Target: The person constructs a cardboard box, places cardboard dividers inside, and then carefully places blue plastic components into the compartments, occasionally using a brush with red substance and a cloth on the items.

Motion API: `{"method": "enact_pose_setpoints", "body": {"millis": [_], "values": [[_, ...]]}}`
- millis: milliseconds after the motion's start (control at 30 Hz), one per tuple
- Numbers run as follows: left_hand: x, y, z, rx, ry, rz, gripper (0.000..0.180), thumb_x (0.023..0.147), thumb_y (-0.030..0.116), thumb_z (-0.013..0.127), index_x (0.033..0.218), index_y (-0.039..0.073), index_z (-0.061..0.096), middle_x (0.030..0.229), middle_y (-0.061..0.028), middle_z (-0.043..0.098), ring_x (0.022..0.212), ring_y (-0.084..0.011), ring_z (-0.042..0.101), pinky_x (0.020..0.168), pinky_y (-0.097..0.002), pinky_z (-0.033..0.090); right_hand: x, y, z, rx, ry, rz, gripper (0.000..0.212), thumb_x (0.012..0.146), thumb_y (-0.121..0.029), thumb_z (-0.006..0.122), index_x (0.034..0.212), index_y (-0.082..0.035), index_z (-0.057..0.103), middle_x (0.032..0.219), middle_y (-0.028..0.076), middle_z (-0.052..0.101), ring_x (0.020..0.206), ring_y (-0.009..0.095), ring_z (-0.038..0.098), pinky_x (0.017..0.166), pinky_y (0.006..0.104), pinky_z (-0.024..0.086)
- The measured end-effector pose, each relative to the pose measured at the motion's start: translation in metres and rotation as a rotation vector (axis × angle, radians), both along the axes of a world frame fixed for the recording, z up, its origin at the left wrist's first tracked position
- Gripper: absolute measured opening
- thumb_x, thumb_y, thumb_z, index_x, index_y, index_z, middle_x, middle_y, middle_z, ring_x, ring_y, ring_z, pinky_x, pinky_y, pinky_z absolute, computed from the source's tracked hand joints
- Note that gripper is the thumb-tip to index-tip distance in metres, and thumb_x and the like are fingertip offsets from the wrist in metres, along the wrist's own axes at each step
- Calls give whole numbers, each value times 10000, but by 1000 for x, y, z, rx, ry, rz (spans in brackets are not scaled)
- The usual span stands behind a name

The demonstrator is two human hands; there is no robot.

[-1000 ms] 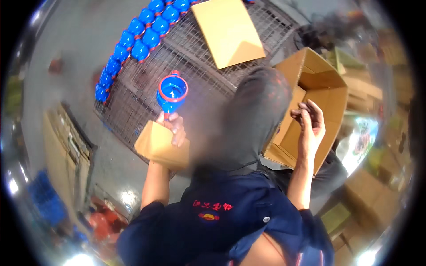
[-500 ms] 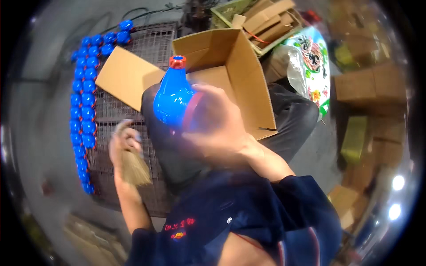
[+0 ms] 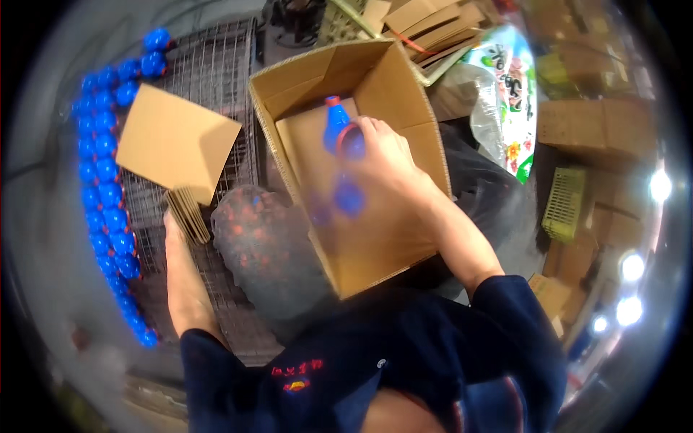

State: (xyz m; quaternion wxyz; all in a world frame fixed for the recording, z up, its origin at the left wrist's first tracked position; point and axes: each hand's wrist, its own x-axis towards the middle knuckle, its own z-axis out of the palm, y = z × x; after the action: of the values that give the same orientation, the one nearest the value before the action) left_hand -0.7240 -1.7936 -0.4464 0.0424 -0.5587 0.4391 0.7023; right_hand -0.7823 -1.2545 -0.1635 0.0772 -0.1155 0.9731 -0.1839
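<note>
The right hand (image 3: 382, 150) holds a blue, bottle-shaped thing (image 3: 336, 127) inside a big brown box (image 3: 368, 256). The left hand (image 3: 172, 225) grips a little cardboard stack (image 3: 189, 215).

Up and left of the white flowered bag (image 3: 517, 123), a yellow-green crate (image 3: 346, 26) holds cardboard strips (image 3: 437, 22). Brown cartons (image 3: 581, 123) stand right of the bag; a yellow-green basket (image 3: 564, 204) sits to its lower right.

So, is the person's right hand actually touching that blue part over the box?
Touching. The head view shows the right hand gripping the blue part at its wide, red-rimmed end.
</note>
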Motion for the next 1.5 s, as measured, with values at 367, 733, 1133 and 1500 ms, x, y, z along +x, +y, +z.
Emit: {"method": "enact_pose_setpoints", "body": {"millis": [367, 733, 1133, 1500], "values": [[12, -25, 25, -3, 139, -45, 157, 963, 245, 577, 906, 100, 599, 703, -41, 590, 620, -193, 583, 557, -317, 484, 59, 72, -230, 625, -399, 273, 564, 649, -244, 822, 1131, -44, 607, 1084, 123, 685, 1098, 292, 608, 822, 404, 536], [62, -25, 286, -386, 462, -261, 183, 969, 262, 611, 844, 136, 566, 607, 11, 542, 532, -119, 526, 496, -258, 454, -44, -26, -15, -624, -93, 14, 547, 874, -468, 656, 1235, -57, 638, 1151, 143, 688, 1076, 267, 654, 934, 386, 512], [53, 127, 411, -268, 754, -190, 216, 954, 297, 657, 1024, 119, 556, 555, -6, 513, 414, -132, 485, 395, -273, 421, 33, 37, 207, -747, -15, 187, 532, 913, -397, 640, 1294, -28, 587, 1125, 119, 685, 976, 191, 665, 856, 338, 543], [75, 102, 340, -283, 816, -34, 273, 989, 302, 592, 1004, 31, 628, 686, -25, 500, 621, -153, 506, 508, -258, 422, 85, 77, 96, 30, -434, 186, 371, 779, -294, 648, 788, 77, 634, 650, 204, 625, 645, 236, 654, 575, 367, 502]]}}
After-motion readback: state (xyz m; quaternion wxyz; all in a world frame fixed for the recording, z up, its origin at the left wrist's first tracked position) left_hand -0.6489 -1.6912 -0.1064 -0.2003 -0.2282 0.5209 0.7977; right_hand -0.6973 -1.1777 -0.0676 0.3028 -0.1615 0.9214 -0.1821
